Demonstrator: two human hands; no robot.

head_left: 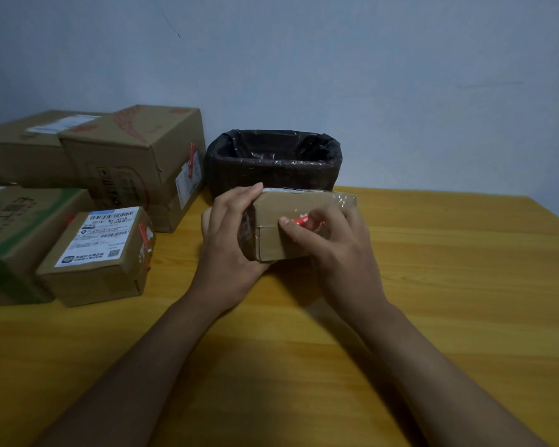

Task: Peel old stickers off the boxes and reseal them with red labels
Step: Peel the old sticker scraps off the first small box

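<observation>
Cardboard box (291, 227), small and brown, sits lifted just above the wooden table (449, 269) near its middle, with clear tape shining along its top edge. A red label (304, 221) lies across the seam on the face turned toward the camera.

Directly behind the box stands a dark woven bin (271, 175) lined with a black plastic bag, close to the wall. To the left, four more boxes crowd the table: a small box (97, 256) with a white shipping sticker on top and a red label down its right edge, a green-printed box (20, 240) beside it at the frame edge, a tall box (136, 162) with red print and a red label over a white sticker on its side, and a flat box (23, 150) at the back. None of them touches the held box.

The left hand (229, 233) grips the box's left end, fingers curled over the top corner and palm under the side. The right hand (333, 240) wraps the box's right part, its thumb and fingertips pinching the red label against the front face.
</observation>
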